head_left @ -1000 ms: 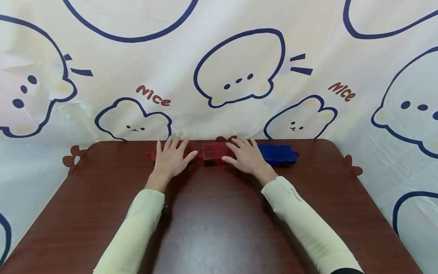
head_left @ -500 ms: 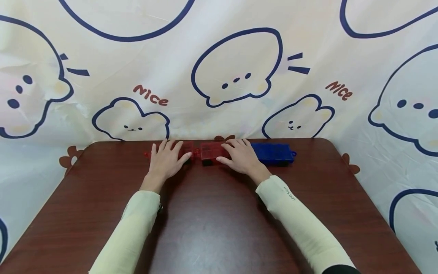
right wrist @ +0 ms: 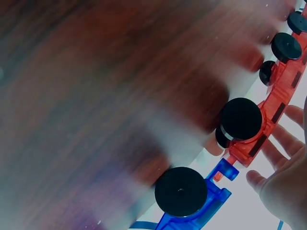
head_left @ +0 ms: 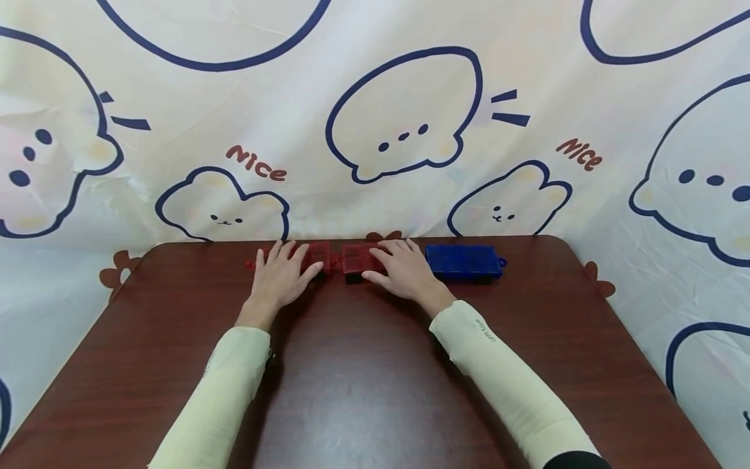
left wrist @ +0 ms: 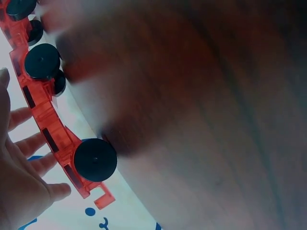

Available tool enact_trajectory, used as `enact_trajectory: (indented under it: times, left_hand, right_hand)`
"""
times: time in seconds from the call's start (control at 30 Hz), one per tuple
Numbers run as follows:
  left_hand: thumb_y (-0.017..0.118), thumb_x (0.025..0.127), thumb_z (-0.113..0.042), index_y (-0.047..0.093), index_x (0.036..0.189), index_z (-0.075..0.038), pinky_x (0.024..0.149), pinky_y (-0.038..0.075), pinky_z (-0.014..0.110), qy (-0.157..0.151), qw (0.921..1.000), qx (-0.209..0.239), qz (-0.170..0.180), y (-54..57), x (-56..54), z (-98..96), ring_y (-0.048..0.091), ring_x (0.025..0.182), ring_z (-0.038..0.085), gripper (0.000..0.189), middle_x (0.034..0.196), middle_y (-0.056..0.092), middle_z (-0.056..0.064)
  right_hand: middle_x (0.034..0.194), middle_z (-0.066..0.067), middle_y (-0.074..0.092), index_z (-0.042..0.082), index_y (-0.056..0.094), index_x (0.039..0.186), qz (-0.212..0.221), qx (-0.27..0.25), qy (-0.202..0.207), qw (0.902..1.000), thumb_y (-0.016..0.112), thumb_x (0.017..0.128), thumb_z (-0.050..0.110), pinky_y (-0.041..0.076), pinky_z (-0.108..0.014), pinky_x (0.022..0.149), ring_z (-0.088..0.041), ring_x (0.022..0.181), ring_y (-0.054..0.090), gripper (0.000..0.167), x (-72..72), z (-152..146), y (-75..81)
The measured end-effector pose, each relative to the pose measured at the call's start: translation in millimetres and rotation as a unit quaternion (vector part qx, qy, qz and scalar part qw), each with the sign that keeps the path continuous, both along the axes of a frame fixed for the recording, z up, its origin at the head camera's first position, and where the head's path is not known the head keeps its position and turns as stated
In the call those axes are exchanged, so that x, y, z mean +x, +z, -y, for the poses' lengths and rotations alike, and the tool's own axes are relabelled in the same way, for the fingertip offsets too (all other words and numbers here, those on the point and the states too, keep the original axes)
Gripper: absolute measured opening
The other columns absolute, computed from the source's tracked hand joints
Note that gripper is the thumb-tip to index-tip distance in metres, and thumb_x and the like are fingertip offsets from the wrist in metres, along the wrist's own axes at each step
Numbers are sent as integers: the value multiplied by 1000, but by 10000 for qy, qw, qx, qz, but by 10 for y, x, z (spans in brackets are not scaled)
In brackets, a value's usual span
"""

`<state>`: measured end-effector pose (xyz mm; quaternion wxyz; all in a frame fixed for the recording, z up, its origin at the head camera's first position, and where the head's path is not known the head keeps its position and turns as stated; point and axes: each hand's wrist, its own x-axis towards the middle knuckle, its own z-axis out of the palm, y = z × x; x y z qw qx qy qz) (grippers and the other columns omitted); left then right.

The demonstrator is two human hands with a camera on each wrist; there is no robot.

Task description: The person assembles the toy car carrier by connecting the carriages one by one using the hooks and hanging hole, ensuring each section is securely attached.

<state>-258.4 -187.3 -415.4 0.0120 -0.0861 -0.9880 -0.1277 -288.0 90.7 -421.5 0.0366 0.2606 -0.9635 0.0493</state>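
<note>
Along the table's far edge stand toy train cars in a row: a see-through red car (head_left: 319, 254) at left, another red car (head_left: 355, 258) in the middle, a blue car (head_left: 465, 262) at right. My left hand (head_left: 280, 273) rests over the left red car, fingers spread. My right hand (head_left: 406, 270) lies across the middle red car's right part and hides its junction with the blue car. The left wrist view shows black wheels (left wrist: 95, 160) and an end hook (left wrist: 104, 197). In the right wrist view a red hook meets the blue car's end piece (right wrist: 227, 169).
Brown wooden table (head_left: 375, 378) with rounded far corners. Cream cloth (head_left: 404, 215) printed with cartoon bears hangs right behind the cars and along both sides. A small red hook (head_left: 250, 265) sticks out beyond the row's left end.
Both hands slide a little to the left over the cars, uncovering more of the blue car's left end. The cars stay in place; the head view shifts slightly.
</note>
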Motion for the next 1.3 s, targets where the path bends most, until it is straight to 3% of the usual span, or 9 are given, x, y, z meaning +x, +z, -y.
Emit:
enact_trajectory:
  times: [0.17, 0.5, 0.9, 1.3]
  left_hand:
    - [41, 103, -58, 35, 158, -8, 116, -1, 69, -56, 10000, -66, 20, -15, -23, -1, 12, 150, 48, 74, 161, 26, 26]
    - [38, 102, -62, 31, 160, -11, 115, -4, 70, -136, 9996, -233, 122, -55, -45, 1, 7, 151, 48, 78, 164, 20, 24]
    - [30, 100, -70, 27, 162, -14, 114, -9, 70, -165, 9996, -189, 151, -120, -124, 86, 4, 152, 47, 84, 166, 17, 23]
    - [29, 95, -78, 24, 162, -14, 113, -9, 71, -168, 9990, -295, 283, -137, -150, 144, 3, 152, 46, 93, 166, 15, 22]
  right_hand:
    - [155, -7, 44, 20, 49, 152, -91, -50, 7, 9999, 47, 98, 66, 20, -56, 120, -29, 144, 36, 72, -16, 33, -5]
    - [160, -7, 39, 22, 45, 155, 164, -48, -133, 9998, 45, 97, 69, 18, -57, 120, -30, 148, 30, 75, -29, 69, -9]
    - [160, -7, 37, 23, 44, 155, -18, -97, -120, 9999, 43, 97, 70, 16, -56, 121, -30, 148, 30, 74, -75, 128, -22]
    - [161, -5, 36, 26, 45, 155, 276, -240, -150, 9992, 42, 97, 72, 16, -59, 120, -30, 149, 28, 74, -131, 171, -59]
